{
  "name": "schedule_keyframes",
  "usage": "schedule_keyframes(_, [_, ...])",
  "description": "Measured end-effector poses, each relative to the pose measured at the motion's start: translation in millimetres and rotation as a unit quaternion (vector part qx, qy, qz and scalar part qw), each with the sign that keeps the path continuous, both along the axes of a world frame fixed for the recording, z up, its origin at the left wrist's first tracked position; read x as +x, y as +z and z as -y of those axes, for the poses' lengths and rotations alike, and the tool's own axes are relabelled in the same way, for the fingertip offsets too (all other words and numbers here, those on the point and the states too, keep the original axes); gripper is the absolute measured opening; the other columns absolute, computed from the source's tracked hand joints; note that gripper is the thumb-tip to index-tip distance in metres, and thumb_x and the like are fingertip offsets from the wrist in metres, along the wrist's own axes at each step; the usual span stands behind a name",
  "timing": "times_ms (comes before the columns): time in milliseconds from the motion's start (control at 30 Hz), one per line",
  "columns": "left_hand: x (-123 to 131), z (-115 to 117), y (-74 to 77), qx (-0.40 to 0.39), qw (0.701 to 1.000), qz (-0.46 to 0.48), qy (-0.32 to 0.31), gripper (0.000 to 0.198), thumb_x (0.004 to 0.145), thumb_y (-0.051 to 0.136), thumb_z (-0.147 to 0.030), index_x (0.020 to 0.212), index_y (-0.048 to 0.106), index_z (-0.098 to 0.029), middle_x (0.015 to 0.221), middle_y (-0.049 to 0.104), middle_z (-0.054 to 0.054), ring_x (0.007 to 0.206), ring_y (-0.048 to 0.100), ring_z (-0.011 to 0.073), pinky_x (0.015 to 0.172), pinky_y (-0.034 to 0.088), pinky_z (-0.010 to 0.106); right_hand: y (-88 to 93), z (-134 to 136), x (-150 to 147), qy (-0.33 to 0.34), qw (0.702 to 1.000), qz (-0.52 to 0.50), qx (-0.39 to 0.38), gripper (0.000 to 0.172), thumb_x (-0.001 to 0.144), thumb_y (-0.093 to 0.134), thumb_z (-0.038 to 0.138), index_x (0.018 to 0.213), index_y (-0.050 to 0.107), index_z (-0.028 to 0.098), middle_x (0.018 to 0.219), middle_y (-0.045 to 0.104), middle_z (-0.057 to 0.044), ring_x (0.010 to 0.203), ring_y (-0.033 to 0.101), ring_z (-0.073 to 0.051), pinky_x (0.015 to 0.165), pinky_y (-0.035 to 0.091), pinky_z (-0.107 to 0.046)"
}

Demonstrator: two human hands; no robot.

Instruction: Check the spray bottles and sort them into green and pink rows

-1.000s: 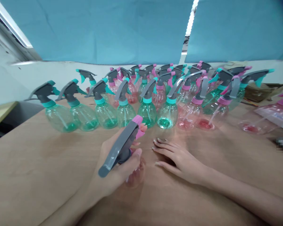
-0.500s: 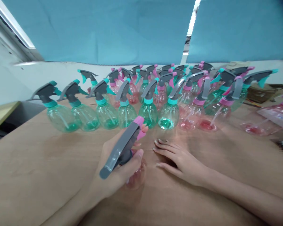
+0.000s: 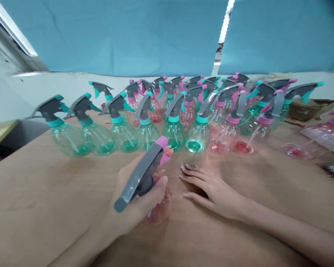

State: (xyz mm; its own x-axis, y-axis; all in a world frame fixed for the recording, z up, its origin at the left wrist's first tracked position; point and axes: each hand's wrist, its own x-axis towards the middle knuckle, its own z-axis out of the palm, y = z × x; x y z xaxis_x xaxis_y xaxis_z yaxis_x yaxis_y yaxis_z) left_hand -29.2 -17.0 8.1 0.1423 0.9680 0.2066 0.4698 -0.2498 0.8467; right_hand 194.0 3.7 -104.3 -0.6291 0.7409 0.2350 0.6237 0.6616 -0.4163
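My left hand (image 3: 133, 200) is wrapped round the neck of a pink spray bottle (image 3: 159, 207) that stands on the wooden table (image 3: 44, 200). Its grey trigger head (image 3: 140, 174) with a pink nozzle points away from me. My right hand (image 3: 208, 185) lies flat on the table just right of that bottle, fingers stretched out and holding nothing. Behind both hands stands a row of green spray bottles (image 3: 122, 129) with teal collars, and pink spray bottles (image 3: 233, 133) to the right of them.
Several more green and pink bottles crowd the back of the table up to a blue curtain (image 3: 128, 37). A pink bottle (image 3: 317, 141) lies on its side at the right edge. A grey surface (image 3: 19, 137) adjoins the table at the left.
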Motion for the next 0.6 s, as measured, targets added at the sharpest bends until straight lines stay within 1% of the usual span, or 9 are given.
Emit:
schedule_keyframes(67, [-1.1, -0.7, -0.7, -0.004, 1.0, -0.006, -0.009, 0.017, 0.081, 0.056, -0.024, 0.089, 0.071, -0.027, 0.082, 0.075, -0.001, 0.09, 0.071, 0.0199, 0.082, 0.06, 0.027, -0.4, -0.2, 0.1, 0.001, 1.0, 0.007, 0.002, 0.05, 0.098, 0.049, 0.047, 0.137, 0.055, 0.016, 0.146, 0.052, -0.01, 0.141, 0.04, -0.025, 0.117, 0.034, -0.048])
schedule_keyframes(167, [-3.2, -3.5, -3.5, -0.017, 1.0, -0.003, -0.02, 0.027, 0.078, 0.059, -0.023, 0.102, 0.071, -0.027, 0.089, 0.077, 0.0, 0.091, 0.072, 0.0213, 0.084, 0.06, 0.029, -0.1, -0.2, -0.1, 0.002, 1.0, 0.017, 0.004, 0.051, 0.099, 0.048, 0.048, 0.137, 0.055, 0.015, 0.146, 0.053, -0.009, 0.141, 0.04, -0.025, 0.117, 0.034, -0.048])
schedule_keyframes(233, [-4.5, -5.7, -6.1, -0.014, 0.999, 0.015, -0.033, 0.034, 0.077, 0.061, -0.022, 0.109, 0.069, -0.028, 0.096, 0.076, 0.001, 0.1, 0.071, 0.0224, 0.089, 0.059, 0.03, 0.5, 0.0, -0.1, 0.001, 1.0, 0.018, 0.006, 0.052, 0.099, 0.048, 0.049, 0.138, 0.054, 0.015, 0.147, 0.052, -0.009, 0.141, 0.04, -0.025, 0.117, 0.034, -0.048])
schedule_keyframes(333, [-5.2, -8.4, -8.8, -0.003, 0.998, 0.038, -0.049, 0.038, 0.075, 0.061, -0.019, 0.112, 0.066, -0.028, 0.108, 0.074, 0.001, 0.112, 0.067, 0.0236, 0.095, 0.057, 0.031, 1.4, 0.5, 0.2, -0.002, 1.0, 0.019, 0.008, 0.051, 0.099, 0.047, 0.048, 0.138, 0.054, 0.016, 0.147, 0.052, -0.009, 0.14, 0.041, -0.025, 0.116, 0.035, -0.048])
schedule_keyframes(400, [-4.8, -9.2, -8.5, 0.0, 0.998, 0.042, -0.056, 0.035, 0.074, 0.061, -0.017, 0.107, 0.066, -0.027, 0.112, 0.072, 0.001, 0.115, 0.066, 0.0238, 0.098, 0.055, 0.032, 1.7, 0.7, 0.6, -0.002, 1.0, 0.02, 0.008, 0.05, 0.099, 0.047, 0.047, 0.137, 0.054, 0.016, 0.147, 0.051, -0.01, 0.141, 0.04, -0.025, 0.116, 0.035, -0.049])
schedule_keyframes(500, [-3.9, -8.4, -5.2, 0.01, 0.998, 0.032, -0.062, 0.015, 0.076, 0.057, -0.019, 0.087, 0.064, -0.025, 0.11, 0.072, 0.001, 0.111, 0.067, 0.0227, 0.096, 0.056, 0.031, 1.4, 0.9, 1.3, -0.004, 1.0, 0.017, 0.006, 0.05, 0.099, 0.048, 0.047, 0.137, 0.055, 0.016, 0.148, 0.05, -0.01, 0.141, 0.04, -0.025, 0.116, 0.036, -0.048])
schedule_keyframes(567, [-3.5, -6.8, -2.5, 0.022, 0.998, 0.006, -0.052, 0.013, 0.075, 0.055, -0.021, 0.083, 0.063, -0.025, 0.107, 0.072, 0.001, 0.103, 0.069, 0.021, 0.09, 0.057, 0.029, 0.8, 0.9, 1.6, -0.006, 1.0, 0.016, 0.003, 0.05, 0.099, 0.048, 0.047, 0.137, 0.055, 0.016, 0.148, 0.05, -0.01, 0.141, 0.04, -0.025, 0.116, 0.036, -0.048])
schedule_keyframes(600, [-3.4, -6.0, -1.5, 0.027, 0.999, -0.013, -0.039, 0.016, 0.074, 0.053, -0.022, 0.086, 0.064, -0.026, 0.103, 0.072, 0.001, 0.093, 0.071, 0.0195, 0.083, 0.059, 0.028, 0.5, 1.0, 1.7, -0.007, 1.0, 0.017, 0.003, 0.05, 0.099, 0.047, 0.047, 0.137, 0.055, 0.016, 0.149, 0.05, -0.01, 0.141, 0.041, -0.025, 0.115, 0.036, -0.049])
